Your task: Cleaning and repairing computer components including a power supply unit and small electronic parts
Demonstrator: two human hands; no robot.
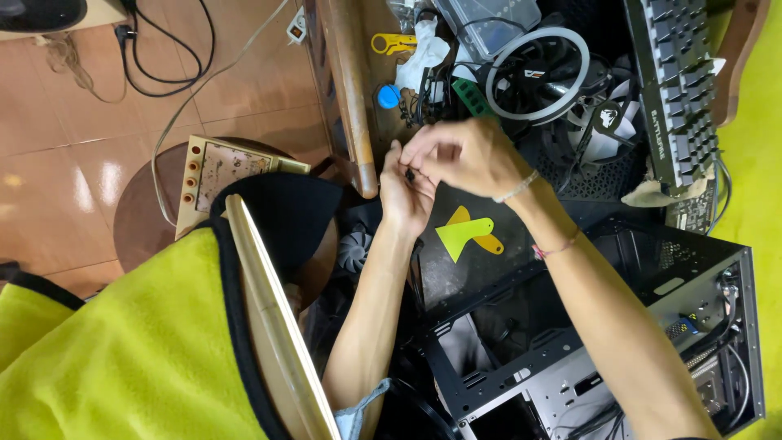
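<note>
floor: tiled, upper left of the frame, with black cables (167,61) looping across it
stool: round, brown, left of centre, bearing a cream panel (220,175) with a row of red dots
cloth: yellow-green (122,350), lower left, draped over a chair back
left hand (405,191): centre of the frame, fingers curled, pinching a small dark part (410,174) at the fingertips
small dark part: between both hands at centre, above the case; too small to tell what kind it is
right hand (468,155): just right of the left one and touching it, fingers bent onto the same part; beaded band at the wrist
yellow tools (466,232): two flat pick-shaped pieces lying below the hands on a dark panel, untouched
case (603,342): black computer case, lower right, side open, frame mostly bare inside, loose wires at its right end
fan (538,73): ring-shaped cooler, upper centre-right, lying out among cables
keyboard (676,90): upper right, set aside on edge
progress: judged early to middle; case open and parts spread around, the small part not yet seated anywhere, fan and other parts outside the case
</note>
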